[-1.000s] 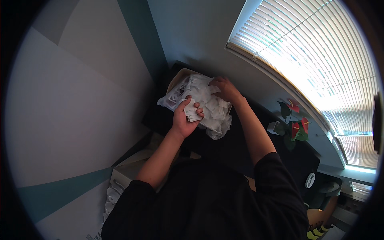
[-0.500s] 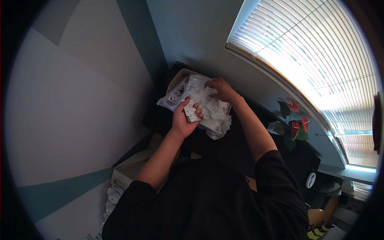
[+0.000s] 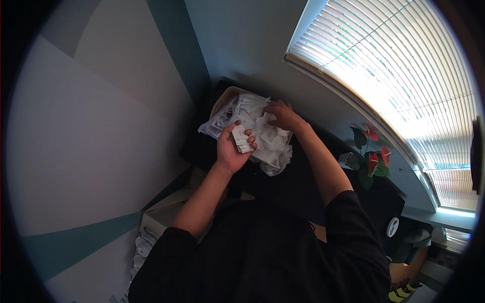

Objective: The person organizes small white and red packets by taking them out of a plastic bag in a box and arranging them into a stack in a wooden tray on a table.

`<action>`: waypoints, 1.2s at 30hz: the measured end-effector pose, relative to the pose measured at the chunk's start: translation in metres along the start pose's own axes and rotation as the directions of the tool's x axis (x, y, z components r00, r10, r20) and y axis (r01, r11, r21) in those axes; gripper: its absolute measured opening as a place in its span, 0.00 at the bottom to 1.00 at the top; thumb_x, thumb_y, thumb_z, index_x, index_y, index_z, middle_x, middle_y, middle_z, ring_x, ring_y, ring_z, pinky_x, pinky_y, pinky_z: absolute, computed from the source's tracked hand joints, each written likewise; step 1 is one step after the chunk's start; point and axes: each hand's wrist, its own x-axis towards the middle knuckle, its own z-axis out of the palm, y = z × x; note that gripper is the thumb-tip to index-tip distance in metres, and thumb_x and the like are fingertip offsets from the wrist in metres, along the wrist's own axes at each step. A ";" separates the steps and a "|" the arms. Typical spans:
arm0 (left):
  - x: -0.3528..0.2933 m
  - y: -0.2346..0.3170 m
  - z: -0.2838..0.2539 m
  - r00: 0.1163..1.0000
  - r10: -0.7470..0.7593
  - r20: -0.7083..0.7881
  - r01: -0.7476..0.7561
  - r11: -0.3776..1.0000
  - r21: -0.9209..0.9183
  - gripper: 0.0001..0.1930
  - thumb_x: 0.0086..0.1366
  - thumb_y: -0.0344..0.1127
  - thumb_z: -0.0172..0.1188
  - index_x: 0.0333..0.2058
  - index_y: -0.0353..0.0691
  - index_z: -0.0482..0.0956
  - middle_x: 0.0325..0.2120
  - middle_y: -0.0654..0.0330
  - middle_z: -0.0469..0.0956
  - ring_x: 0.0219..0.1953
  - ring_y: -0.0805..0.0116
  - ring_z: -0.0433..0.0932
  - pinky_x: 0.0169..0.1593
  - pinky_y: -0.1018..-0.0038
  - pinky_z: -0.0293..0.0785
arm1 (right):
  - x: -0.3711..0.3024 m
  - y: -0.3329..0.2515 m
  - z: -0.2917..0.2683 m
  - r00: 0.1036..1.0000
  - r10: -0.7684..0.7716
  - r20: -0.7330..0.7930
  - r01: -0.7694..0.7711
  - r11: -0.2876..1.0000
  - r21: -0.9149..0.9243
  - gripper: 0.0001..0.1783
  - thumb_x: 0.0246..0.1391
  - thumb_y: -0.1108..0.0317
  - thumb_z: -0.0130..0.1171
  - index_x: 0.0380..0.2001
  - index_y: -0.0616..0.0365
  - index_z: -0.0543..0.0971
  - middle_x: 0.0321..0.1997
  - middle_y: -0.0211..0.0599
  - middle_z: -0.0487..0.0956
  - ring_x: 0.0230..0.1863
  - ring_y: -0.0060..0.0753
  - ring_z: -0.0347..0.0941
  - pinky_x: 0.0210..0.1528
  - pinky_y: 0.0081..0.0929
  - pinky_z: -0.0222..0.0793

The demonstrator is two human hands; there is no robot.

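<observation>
My left hand (image 3: 233, 149) is closed round a small stack of white paper slips (image 3: 241, 137); the thumb presses on one edge and the fingers wrap the other. Beyond it stands a beige bin (image 3: 222, 99) with a clear plastic bag, heaped with crumpled white papers and wrappers (image 3: 265, 144). My right hand (image 3: 284, 115) reaches over the right side of this heap, fingers apart and curved down towards a loose white piece (image 3: 264, 120). No held thing shows in it, though its palm side is partly hidden.
The bin rests on a black tabletop (image 3: 283, 187) in the corner between two walls. To the right, a potted plant (image 3: 371, 164) with red flowers stands below a window with white blinds (image 3: 384, 65). A round white object (image 3: 392, 227) lies near the table's right end.
My right hand has shifted slightly to the right over the heap, and its fingers have spread a little. My left hand keeps its hold on the slips, nearly still.
</observation>
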 end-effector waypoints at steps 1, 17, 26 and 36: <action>0.000 0.000 0.002 1.000 -0.003 0.001 0.003 1.000 0.000 0.11 0.78 0.45 0.60 0.55 0.56 0.74 0.40 0.59 0.75 0.40 0.59 0.75 0.48 0.61 0.74 | 0.000 0.006 0.004 1.000 0.001 -0.025 -0.001 0.999 -0.037 0.26 0.54 0.58 0.79 0.56 0.42 0.85 0.64 0.31 0.81 0.74 0.49 0.67 0.76 0.62 0.61; 0.011 -0.006 0.003 0.997 0.082 -0.011 -0.078 0.975 0.209 0.17 0.85 0.49 0.54 0.66 0.55 0.70 0.48 0.54 0.77 0.47 0.56 0.78 0.55 0.57 0.78 | -0.012 -0.009 -0.024 0.934 0.179 -0.309 -0.009 0.877 0.481 0.19 0.61 0.65 0.77 0.53 0.57 0.85 0.51 0.50 0.85 0.52 0.49 0.84 0.58 0.40 0.78; 0.028 -0.013 0.018 0.983 0.152 0.099 -0.174 0.942 0.287 0.20 0.84 0.51 0.57 0.67 0.54 0.70 0.52 0.57 0.77 0.53 0.59 0.80 0.61 0.56 0.78 | -0.050 -0.078 -0.027 0.947 0.318 0.050 -0.134 0.247 0.960 0.22 0.75 0.56 0.66 0.57 0.66 0.83 0.48 0.37 0.87 0.48 0.28 0.82 0.52 0.33 0.79; 0.031 -0.021 0.016 0.980 0.190 0.053 -0.188 0.817 0.544 0.16 0.87 0.45 0.52 0.66 0.53 0.72 0.61 0.55 0.77 0.61 0.60 0.81 0.58 0.61 0.85 | -0.077 -0.115 -0.024 0.883 0.466 0.053 -0.259 0.391 0.883 0.24 0.68 0.64 0.73 0.56 0.73 0.84 0.47 0.47 0.89 0.43 0.31 0.86 0.43 0.30 0.82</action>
